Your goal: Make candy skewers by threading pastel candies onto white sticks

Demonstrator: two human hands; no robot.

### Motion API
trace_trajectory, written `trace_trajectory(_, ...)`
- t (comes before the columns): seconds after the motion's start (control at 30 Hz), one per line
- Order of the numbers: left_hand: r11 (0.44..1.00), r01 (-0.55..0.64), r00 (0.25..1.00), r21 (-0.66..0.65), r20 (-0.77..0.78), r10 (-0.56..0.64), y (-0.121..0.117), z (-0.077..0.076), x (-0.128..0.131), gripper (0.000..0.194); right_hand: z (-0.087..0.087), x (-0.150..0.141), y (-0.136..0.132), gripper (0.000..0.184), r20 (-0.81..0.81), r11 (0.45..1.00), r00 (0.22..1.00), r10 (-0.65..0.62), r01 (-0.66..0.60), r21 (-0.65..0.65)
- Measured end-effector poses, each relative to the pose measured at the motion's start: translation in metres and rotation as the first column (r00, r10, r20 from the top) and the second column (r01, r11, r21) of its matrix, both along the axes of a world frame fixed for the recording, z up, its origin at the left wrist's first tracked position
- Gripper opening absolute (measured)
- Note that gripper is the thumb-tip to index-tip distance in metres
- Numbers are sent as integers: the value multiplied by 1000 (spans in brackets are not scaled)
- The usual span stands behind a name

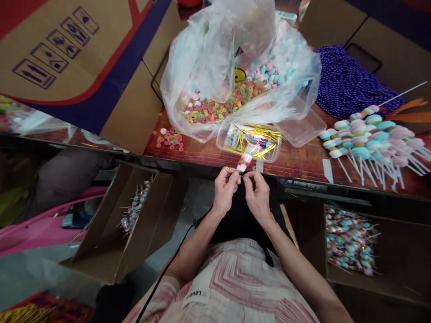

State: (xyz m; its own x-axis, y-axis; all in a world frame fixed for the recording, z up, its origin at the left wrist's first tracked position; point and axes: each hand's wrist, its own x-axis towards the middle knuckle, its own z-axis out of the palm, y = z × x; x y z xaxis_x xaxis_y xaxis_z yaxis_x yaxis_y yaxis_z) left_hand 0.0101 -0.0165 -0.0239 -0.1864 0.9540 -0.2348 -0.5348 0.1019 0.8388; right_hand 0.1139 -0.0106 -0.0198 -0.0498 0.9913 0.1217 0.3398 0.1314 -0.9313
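At the table's front edge, my left hand (226,190) pinches a gold twist tie (230,169) at the lower end of a wrapped marshmallow skewer (245,159). Close beside it, my right hand (257,192) has thumb and fingers pressed together at the tie's other side. The skewer's clear wrapper points away from me, and its stick is hidden by my hands. Just beyond lies a clear plastic tray (220,146) holding loose gold twist ties (266,133) and printed wrappers.
A big clear bag (198,54) of ring candies and marshmallows stands behind the tray. Unwrapped marshmallow skewers (365,134) are piled right, near purple cord (346,80). Pink rings (171,139) lie left. Open cardboard boxes (151,224) with wrapped skewers (352,240) flank me below.
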Motion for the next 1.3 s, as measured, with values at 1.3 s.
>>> trace_trajectory(1.3, 900, 306, 858, -311, 500, -119, -10, 24, -2, 29, -2, 25, -4, 17, 449, 729, 886, -118, -230, 645)
